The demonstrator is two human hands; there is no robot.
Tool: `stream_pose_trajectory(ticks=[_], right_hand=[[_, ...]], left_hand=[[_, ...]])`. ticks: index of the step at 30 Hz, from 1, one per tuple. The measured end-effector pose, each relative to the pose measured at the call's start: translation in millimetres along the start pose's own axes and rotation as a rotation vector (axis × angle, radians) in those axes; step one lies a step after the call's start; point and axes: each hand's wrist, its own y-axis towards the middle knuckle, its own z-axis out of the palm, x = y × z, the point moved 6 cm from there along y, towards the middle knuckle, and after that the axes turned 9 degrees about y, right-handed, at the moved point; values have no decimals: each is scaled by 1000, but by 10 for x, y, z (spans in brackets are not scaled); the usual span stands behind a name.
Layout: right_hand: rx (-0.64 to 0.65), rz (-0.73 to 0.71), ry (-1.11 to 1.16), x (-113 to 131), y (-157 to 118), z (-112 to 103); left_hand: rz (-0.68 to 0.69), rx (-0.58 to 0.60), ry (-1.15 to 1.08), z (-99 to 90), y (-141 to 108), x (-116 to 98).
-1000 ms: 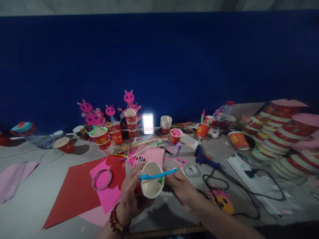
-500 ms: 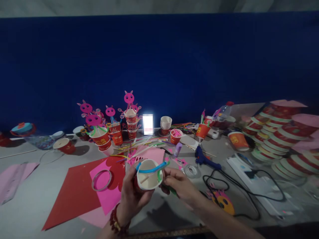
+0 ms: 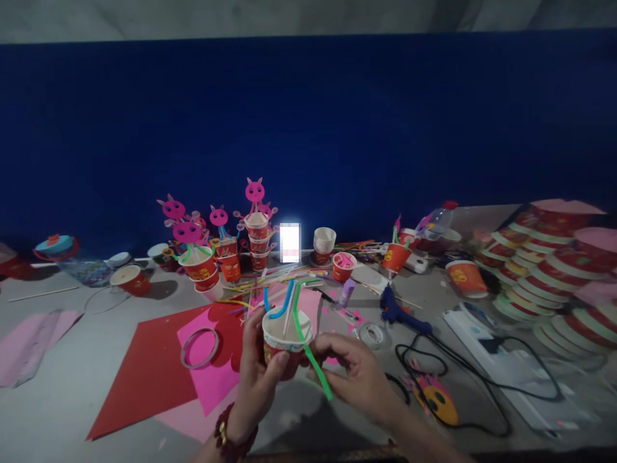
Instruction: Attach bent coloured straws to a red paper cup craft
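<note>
My left hand (image 3: 260,379) is wrapped round a red paper cup (image 3: 289,361) with a white inside, its mouth tilted up. Out of the cup rise a bent blue pipe cleaner (image 3: 284,308) and a thin pale stick (image 3: 288,315). A green pipe cleaner (image 3: 297,315) stands in it too, crosses the rim and hangs down outside. At the cup's right side, the curled fingers of my right hand (image 3: 354,373) are closed about this green strip; the fingertips are partly hidden. Beneath and left of the cup lie pink paper (image 3: 207,379) and red paper (image 3: 144,373).
Cups with pink paper figures (image 3: 195,263) stand behind on the left. A roll of tape (image 3: 200,348) lies on the paper. To the right are a blue glue gun (image 3: 400,312), its black cord, a white power strip (image 3: 501,373) and tall stacks of red cups (image 3: 549,257).
The cup has tipped more upright, showing its red side. The green pipe cleaner now hangs over the rim in front of my right fingers. The blue one points upward.
</note>
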Motion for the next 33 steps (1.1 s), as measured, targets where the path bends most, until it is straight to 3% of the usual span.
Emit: stream_pose_trajectory(ticks=[4,8,14,21,27,33], right_hand=[[-138,-486,-477,296,-125,-32],[-57,-665,-562,353,-194,20],[-80,-714,-476,373,-169,24],[-133,-664,-423,395,-137,-15],[-15,-589,-369,390,-100,-37],[11,-546,-342,458,-31,-74]], left_hand=[[-34,18,-27,31,-22,19],[8,36,-29,43,-17,-43],[23,74,-58,52,-46,-41],[28,93,-76,54,-53,-32],[39,99,-92,40,-25,-54],[51,140,-87,37,-14,-41]])
